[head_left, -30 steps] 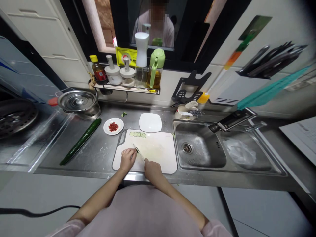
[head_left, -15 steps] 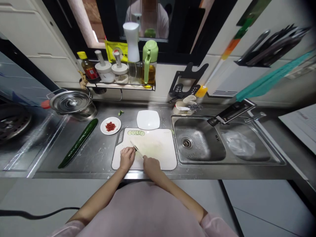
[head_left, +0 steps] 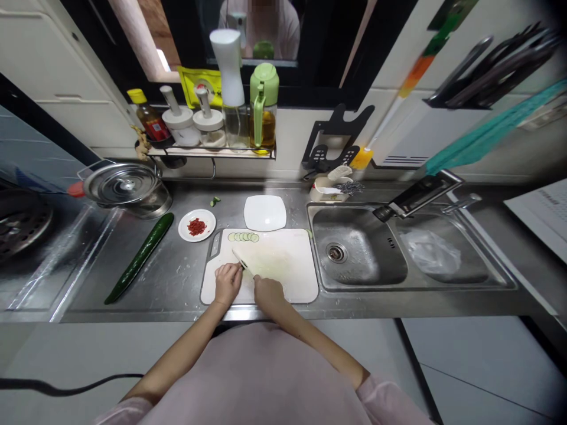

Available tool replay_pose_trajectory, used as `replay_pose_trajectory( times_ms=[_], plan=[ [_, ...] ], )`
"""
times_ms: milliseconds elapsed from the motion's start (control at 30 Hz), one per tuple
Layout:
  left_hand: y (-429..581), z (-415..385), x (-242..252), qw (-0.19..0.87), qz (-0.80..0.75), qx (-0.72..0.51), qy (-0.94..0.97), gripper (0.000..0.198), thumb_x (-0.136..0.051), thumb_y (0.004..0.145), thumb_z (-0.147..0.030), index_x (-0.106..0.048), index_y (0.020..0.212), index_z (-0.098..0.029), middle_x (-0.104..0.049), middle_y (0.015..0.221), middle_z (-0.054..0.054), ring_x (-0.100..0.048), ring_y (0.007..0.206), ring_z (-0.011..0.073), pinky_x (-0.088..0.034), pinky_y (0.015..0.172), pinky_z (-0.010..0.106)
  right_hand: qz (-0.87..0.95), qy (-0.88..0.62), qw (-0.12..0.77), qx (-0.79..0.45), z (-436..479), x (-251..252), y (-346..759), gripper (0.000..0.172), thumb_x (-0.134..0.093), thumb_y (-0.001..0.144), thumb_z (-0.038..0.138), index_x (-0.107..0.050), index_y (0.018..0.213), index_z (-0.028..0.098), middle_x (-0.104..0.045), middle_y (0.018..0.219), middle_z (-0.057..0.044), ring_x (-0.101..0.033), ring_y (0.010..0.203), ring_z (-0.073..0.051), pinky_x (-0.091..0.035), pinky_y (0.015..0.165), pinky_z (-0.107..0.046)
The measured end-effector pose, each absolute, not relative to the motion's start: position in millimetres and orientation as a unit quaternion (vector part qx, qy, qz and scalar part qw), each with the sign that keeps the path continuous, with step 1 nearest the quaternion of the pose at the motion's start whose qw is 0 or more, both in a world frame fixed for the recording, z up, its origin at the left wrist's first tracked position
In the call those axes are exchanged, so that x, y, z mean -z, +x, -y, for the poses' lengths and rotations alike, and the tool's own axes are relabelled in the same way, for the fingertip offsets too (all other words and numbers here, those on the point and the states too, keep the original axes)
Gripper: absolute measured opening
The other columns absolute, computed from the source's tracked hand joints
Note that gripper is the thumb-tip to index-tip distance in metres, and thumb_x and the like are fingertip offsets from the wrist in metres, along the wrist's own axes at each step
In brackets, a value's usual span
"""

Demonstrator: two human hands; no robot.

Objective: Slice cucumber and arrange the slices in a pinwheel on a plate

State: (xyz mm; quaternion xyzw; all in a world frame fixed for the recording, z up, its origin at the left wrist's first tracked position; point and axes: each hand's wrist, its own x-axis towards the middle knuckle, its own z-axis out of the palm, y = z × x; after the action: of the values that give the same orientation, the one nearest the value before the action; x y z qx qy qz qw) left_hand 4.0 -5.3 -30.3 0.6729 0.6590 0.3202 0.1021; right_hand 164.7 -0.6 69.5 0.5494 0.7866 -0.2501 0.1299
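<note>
My right hand point(head_left: 269, 296) is wrapped round the handle of a knife point(head_left: 240, 260); its blade points up and left over the white cutting board point(head_left: 292, 248). Close against the blade, my left hand point(head_left: 227, 283) rests on the board with its fingers curled down. Whatever lies under those fingers is mostly hidden; only a small dark spot shows beside the knife. A row of thin cucumber slices point(head_left: 243, 237) lies overlapping near the board's far left edge.
A whole cucumber point(head_left: 139, 260) lies left of a small plate point(head_left: 183, 231) of chopped red pieces. Behind the board is a white dish point(head_left: 264, 212). The sink point(head_left: 358, 277) adjoins on the right; a lidded steel pot point(head_left: 150, 203) stands at back left.
The knife and my right hand have shifted slightly left and the blade's face shows more. My left hand stays in place. The whole view has tilted a little.
</note>
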Motion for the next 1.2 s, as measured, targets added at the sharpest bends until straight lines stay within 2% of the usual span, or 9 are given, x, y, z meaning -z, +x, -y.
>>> replay_pose_trajectory(
  times_ms=[233,533,933,1200],
  plan=[
    [4,6,31,0.104,-0.652,-0.322,0.678,0.02,-0.048,0.092,-0.028,-0.066,0.097,-0.022,-0.067,0.088,0.005,-0.056,0.084,0.0192,-0.036,0.081,0.034,-0.796,0.527,0.146,0.258,-3,-73,175,0.03,-0.036,0.09,0.015,-0.058,0.11,0.014,-0.071,0.092,-0.015,-0.068,0.092,-0.026,-0.048,0.074,-0.034],
    [4,6,31,0.1,-0.658,-0.325,0.672,0.021,-0.047,0.093,-0.028,-0.066,0.098,-0.022,-0.067,0.086,0.005,-0.056,0.083,0.0187,-0.035,0.081,0.034,-0.802,0.52,0.147,0.255,-8,-74,175,0.028,-0.04,0.088,0.014,-0.059,0.108,0.014,-0.071,0.094,-0.014,-0.068,0.091,-0.025,-0.049,0.072,-0.032],
    [4,6,33,0.119,-0.676,-0.316,0.654,0.025,-0.044,0.094,-0.03,-0.065,0.102,-0.021,-0.068,0.092,0.007,-0.058,0.093,0.021,-0.037,0.085,0.037,-0.803,0.513,0.146,0.266,-17,-75,172,0.029,-0.042,0.085,0.009,-0.061,0.107,0.015,-0.071,0.095,-0.013,-0.068,0.093,-0.025,-0.049,0.075,-0.032],
    [4,5,32,0.11,-0.678,-0.31,0.657,0.026,-0.043,0.094,-0.03,-0.065,0.101,-0.02,-0.068,0.09,0.007,-0.058,0.09,0.0206,-0.036,0.086,0.036,-0.807,0.507,0.146,0.265,-21,-71,170,0.026,-0.044,0.085,0.009,-0.061,0.104,0.015,-0.071,0.094,-0.013,-0.068,0.092,-0.024,-0.049,0.074,-0.031]
  ],
)
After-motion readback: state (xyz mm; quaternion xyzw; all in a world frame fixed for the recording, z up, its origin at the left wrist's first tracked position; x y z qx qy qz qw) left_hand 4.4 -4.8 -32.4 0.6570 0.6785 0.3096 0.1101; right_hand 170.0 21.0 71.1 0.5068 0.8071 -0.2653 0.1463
